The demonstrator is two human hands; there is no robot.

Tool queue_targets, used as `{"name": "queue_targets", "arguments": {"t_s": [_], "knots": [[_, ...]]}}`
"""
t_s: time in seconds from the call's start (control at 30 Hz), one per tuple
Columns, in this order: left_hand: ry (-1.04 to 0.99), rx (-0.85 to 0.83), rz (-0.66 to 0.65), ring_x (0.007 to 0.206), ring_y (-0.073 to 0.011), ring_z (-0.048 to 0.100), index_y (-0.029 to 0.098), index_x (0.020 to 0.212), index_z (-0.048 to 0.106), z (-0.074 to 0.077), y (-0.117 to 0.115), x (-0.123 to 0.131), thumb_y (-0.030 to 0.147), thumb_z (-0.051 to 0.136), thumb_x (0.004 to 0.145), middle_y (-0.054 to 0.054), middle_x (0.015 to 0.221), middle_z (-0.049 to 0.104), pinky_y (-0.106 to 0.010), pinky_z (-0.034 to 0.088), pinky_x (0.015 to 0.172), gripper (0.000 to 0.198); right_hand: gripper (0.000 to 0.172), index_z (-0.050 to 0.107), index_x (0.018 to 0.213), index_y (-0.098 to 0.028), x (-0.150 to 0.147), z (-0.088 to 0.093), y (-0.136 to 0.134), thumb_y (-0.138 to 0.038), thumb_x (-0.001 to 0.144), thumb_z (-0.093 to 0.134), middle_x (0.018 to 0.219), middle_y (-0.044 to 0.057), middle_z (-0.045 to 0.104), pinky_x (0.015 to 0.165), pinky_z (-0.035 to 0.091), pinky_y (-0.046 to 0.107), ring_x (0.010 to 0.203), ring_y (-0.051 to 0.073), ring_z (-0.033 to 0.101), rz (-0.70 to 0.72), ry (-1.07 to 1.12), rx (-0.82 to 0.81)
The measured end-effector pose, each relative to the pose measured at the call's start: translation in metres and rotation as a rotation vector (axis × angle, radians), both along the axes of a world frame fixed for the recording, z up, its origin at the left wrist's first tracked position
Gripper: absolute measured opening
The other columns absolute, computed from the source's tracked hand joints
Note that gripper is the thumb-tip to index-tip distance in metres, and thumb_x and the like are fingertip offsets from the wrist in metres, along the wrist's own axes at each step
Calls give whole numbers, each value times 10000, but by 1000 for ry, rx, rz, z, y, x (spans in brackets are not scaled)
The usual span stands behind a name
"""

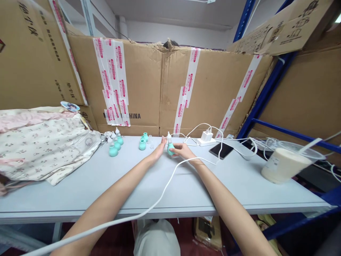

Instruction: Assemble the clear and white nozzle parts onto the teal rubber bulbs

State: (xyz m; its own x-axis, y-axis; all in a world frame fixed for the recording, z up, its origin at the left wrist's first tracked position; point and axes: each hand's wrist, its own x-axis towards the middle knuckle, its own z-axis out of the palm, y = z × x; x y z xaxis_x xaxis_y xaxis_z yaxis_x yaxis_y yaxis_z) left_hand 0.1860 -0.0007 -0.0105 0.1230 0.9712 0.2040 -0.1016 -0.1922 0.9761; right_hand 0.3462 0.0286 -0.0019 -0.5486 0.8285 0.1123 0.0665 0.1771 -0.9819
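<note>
Near the middle of the table, a teal bulb nasal aspirator (pixel 170 148) with a white nozzle stands upright. My right hand (pixel 183 151) grips its bulb from the right with thumb and fingers. On the other side, my left hand (pixel 159 150) is held edge-on with its fingers stretched out, close to the nozzle; whether it touches is unclear. Left of it are several teal bulbs (pixel 142 145) without nozzles, beside small clear plastic pieces (pixel 150 138). Farther left, more teal bulbs (pixel 113 150) stand in a row, with white nozzles (pixel 117 131) showing behind them.
A floral cloth (pixel 48 142) covers the table's left end. On the right lie a phone (pixel 221 150), a power strip (pixel 206 141) with white cables, and a tub of cream-coloured contents (pixel 286 165). One white cable (pixel 160 199) crosses in front of my arms. Cardboard (pixel 144 81) walls the back.
</note>
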Motion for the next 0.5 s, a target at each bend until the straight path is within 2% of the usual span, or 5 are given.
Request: {"name": "queue_targets", "arguments": {"t_s": [0.07, 0.13, 0.23, 0.3, 0.5], "knots": [[30, 6, 191, 1423, -209, 169, 235, 1347, 455, 10, 1, -10, 653, 172, 869, -42, 1513, 271, -393, 91, 1172, 696, 312, 673, 827, -132, -1, 1, -6, -387, 651, 705, 777, 30, 649, 587, 505, 236, 672, 127, 583, 62, -84, 2], [-21, 69, 264, 1404, -194, 242, 225, 1305, 500, 22, 1, -23, 626, 112, 885, -52, 1487, 337, -384, 159, 1160, 699, 283, 646, 815, -135, -5, 0, -12, -399, 713, 655, 716, 10, 622, 524, 458, 203, 596, 97, 549, 98, -143, 0], [-75, 113, 240, 1284, -226, 454, 177, 1172, 604, 34, 0, -41, 663, 96, 861, -108, 1331, 540, -403, 280, 1110, 769, 336, 598, 855, -140, -12, -4, -19, -466, 776, 599, 630, -12, 592, 507, 430, 194, 532, 84, 534, 160, -162, -6], [-75, 102, 225, 1194, -241, 541, 149, 1099, 639, 36, 0, -48, 694, 111, 838, -135, 1221, 620, -415, 329, 1073, 803, 394, 588, 887, -140, -15, -4, -22, -501, 738, 644, 613, -16, 588, 529, 453, 208, 529, 98, 562, 227, -154, -23], [-46, 75, 180, 1102, -239, 605, 118, 1025, 662, 29, 2, -48, 696, 156, 832, -157, 1114, 671, -398, 392, 1013, 792, 430, 643, 809, -138, -10, 7, -26, -494, 598, 759, 616, -10, 602, 471, 478, 229, 494, 130, 597, 267, -144, -59]]}}
